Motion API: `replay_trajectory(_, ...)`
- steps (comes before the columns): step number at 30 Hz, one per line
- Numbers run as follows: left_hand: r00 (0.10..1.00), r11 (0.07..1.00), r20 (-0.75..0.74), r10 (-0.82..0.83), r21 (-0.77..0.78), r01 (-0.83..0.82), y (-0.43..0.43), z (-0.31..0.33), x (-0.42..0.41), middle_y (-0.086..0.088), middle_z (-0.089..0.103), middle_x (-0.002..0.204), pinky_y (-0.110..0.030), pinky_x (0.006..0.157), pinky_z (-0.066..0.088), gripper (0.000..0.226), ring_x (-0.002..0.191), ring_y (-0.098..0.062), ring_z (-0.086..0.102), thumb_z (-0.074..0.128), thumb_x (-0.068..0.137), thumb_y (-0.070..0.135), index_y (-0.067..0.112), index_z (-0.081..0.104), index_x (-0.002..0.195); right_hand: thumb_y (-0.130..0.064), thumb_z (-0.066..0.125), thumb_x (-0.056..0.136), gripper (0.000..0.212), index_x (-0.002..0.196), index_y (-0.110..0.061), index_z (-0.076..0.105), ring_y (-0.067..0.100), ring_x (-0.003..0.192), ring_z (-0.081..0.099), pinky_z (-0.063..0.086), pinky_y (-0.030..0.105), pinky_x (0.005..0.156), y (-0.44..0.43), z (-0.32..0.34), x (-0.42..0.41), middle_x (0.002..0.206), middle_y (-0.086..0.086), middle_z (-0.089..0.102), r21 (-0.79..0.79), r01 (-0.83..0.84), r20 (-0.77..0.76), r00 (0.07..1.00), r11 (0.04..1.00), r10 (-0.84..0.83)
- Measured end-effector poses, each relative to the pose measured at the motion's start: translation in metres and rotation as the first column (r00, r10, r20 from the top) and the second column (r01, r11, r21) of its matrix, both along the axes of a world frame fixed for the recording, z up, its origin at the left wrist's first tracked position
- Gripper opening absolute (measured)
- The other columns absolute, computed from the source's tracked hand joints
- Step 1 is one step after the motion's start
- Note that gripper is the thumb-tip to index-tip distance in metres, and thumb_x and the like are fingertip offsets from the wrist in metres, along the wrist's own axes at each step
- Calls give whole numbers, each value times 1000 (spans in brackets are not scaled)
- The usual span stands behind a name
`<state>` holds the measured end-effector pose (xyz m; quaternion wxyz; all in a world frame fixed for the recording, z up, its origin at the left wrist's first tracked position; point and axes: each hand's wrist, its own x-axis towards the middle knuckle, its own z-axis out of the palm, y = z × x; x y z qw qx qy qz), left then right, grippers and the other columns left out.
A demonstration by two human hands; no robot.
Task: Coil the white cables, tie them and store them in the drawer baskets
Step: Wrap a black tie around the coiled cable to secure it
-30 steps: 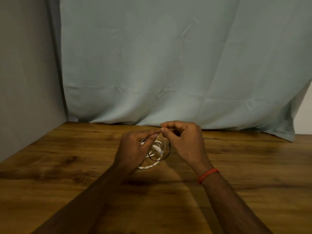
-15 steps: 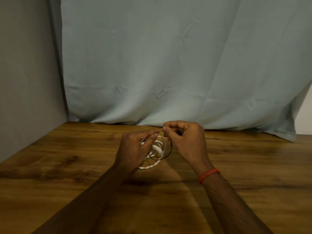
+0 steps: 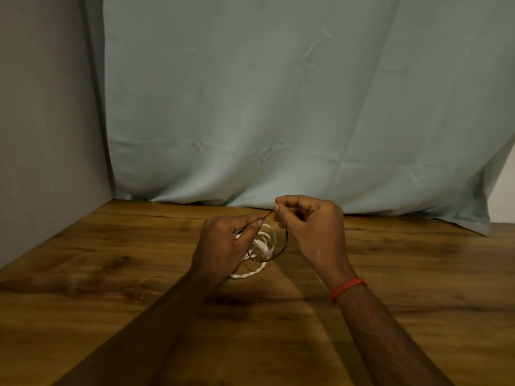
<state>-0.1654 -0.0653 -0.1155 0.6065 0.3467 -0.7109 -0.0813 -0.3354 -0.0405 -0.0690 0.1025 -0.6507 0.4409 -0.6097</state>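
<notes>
A coiled white cable (image 3: 260, 270) hangs just above the wooden table (image 3: 111, 274), partly hidden behind my left hand (image 3: 225, 243). That hand grips the coil and pinches one end of a thin dark tie (image 3: 281, 250). My right hand (image 3: 309, 227) pinches the tie's other end a little higher and to the right. The tie stretches between the two hands and also loops down around the coil. No drawer or basket is in view.
A pale blue cloth (image 3: 278, 107) hangs behind the table, its hem resting on the far edge. A grey wall (image 3: 41, 135) closes the left side. An orange braided band (image 3: 347, 288) circles my right wrist.
My right hand has drawn slightly right and up, away from the left, so a short stretch of the dark tie now shows between the fingertips. The left hand has stayed in place.
</notes>
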Motion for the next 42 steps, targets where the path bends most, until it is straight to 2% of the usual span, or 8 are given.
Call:
replay_trajectory(5, 1000, 1000, 16, -24, -20, 24, 2, 2, 0, 11, 77, 99, -36, 75, 61, 20, 86, 0, 73, 71, 93, 14, 20, 77, 111, -16, 77, 87, 13, 100, -13, 80, 3, 70, 73, 63, 33, 71, 1, -2, 1, 81, -4, 77, 11, -9, -83, 996, 1000, 10)
replay_trajectory(12, 1000, 1000, 6, -19, -10, 19, 1, 1, -1, 10, 78, 96, -36, 73, 60, 18, 83, 0, 73, 71, 93, 14, 18, 79, 109, -16, 76, 87, 13, 100, -14, 79, 5, 70, 72, 63, 32, 70, 1, 0, 0, 79, -4, 76, -3, -7, -26, 1000, 1000, 7)
replay_trajectory(20, 1000, 1000, 17, -8, -22, 9, 2, 2, 0, 10, 78, 92, -37, 70, 59, 17, 80, -2, 73, 70, 93, 15, 18, 80, 107, -17, 76, 88, 11, 98, -14, 79, 6, 69, 72, 63, 34, 70, 0, 0, 0, 77, -5, 76, 25, -19, -63, 998, 1000, 20)
replay_trajectory(26, 1000, 1000, 12, -2, -9, 2, 0, 0, 1, 9, 78, 91, -38, 70, 59, 16, 79, -3, 73, 70, 94, 16, 17, 80, 106, -15, 75, 88, 10, 98, -13, 79, 5, 65, 72, 61, 25, 67, 0, -1, -1, 74, -3, 76, 91, -43, -74, 996, 995, 50)
replay_trajectory(29, 1000, 1000, -2, 0, 3, 0, 0, 0, 1, 10, 78, 93, -37, 73, 60, 16, 81, -2, 73, 71, 93, 16, 17, 80, 106, -11, 75, 88, 8, 96, -12, 78, 11, 66, 74, 62, 28, 68, 1, 0, -1, 73, 2, 76, 158, -114, 14, 994, 981, 113)
replay_trajectory(34, 1000, 1000, 9, -4, -3, 5, 0, 0, 0, 9, 78, 94, -38, 73, 60, 17, 81, -2, 73, 71, 93, 16, 16, 79, 107, -4, 74, 86, 7, 93, -5, 76, 17, 64, 72, 59, 23, 62, 2, 3, 0, 74, 12, 76, 239, -349, 372, 895, 906, 246)
replay_trajectory(40, 1000, 1000, 14, -11, -7, 12, 1, 1, 0, 9, 78, 91, -39, 70, 59, 16, 79, -4, 73, 70, 94, 15, 18, 80, 105, -4, 75, 83, 17, 100, 2, 74, 15, 63, 69, 56, 21, 60, 1, 1, -1, 74, 14, 74, 297, -505, 543, 787, 810, 292)
replay_trajectory(42, 1000, 1000, 15, -8, -10, 8, 2, 1, 1, 10, 78, 90, -39, 70, 59, 15, 78, -5, 73, 71, 93, 16, 19, 80, 105, -4, 75, 84, 16, 99, 2, 74, 12, 61, 67, 55, 19, 58, 0, 1, -3, 71, 11, 73, 322, -492, 526, 804, 809, 279)
